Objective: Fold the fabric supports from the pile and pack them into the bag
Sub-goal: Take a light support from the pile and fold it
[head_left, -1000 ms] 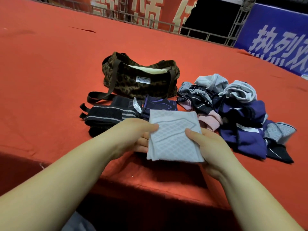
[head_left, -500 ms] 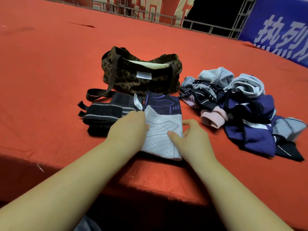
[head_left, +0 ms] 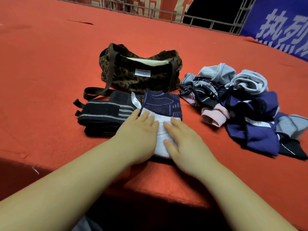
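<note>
Both hands flat on the folded white support (head_left: 160,130), pressing it onto the purple patterned support (head_left: 162,102) beneath, on the red table (head_left: 50,64) just in front of the leopard-print bag (head_left: 133,77). Left hand (head_left: 138,130) and right hand (head_left: 181,140): fingers straight, gripping nothing. Looks like light, soft, stretchy knit; likely springs open once released. Best taken by pinching the folded edges from both sides, top and bottom layers together. Black strapped support (head_left: 103,114) sits folded to the left. Unfolded pile (head_left: 241,105) right of the bag, untouched.
</note>
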Tool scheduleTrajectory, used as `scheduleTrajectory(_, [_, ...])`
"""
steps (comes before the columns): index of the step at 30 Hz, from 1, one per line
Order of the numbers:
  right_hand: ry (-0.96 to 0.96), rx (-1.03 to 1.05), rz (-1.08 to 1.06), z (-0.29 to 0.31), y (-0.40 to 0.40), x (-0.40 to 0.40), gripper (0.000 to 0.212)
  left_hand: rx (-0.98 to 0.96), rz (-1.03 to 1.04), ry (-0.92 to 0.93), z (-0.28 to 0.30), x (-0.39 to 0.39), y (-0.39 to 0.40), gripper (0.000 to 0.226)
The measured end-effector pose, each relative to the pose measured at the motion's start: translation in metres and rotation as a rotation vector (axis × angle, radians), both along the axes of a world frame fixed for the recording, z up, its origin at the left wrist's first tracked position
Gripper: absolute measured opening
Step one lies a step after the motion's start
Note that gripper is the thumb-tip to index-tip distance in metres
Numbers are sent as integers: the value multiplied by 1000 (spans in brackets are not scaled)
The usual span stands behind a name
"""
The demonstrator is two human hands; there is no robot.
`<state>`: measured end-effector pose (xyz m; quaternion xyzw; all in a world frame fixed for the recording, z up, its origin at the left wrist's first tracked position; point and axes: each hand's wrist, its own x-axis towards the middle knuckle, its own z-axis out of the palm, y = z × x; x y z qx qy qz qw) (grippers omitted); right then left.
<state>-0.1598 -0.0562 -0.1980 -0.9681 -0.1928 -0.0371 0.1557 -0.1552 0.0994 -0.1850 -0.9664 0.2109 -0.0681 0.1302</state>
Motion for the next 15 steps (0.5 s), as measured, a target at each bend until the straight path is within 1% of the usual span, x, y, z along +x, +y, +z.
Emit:
scheduleTrajectory(1, [69, -57, 9, -3, -3, 0, 53, 32, 58, 89, -2, -1, 1, 55])
scheduleTrajectory(2, [113, -78, 15, -6, -6, -1, 52, 36, 93, 131, -3, -2, 2, 56])
scheduleTrajectory(7, [147, -30, 30, -12, -10, -1, 53, -13, 85, 114, -10, -6, 3, 58])
scheduleTrajectory(9, [139, -7, 41, -15, -12, -5, 54, 1, 92, 156, -8, -5, 3, 58])
scheduleTrajectory(11, [124, 88, 28, -15, -19, -10, 58, -7, 96, 182, -4, -3, 2, 57])
scheduleTrajectory(13, [45, 160, 11, -21, -39, -1, 69, -24, 100, 168, 3, -2, -1, 55])
scheduleTrajectory(15, [29, 331, -92, -19, -66, 8, 62, -71, 32, 100, 7, 0, -13, 55])
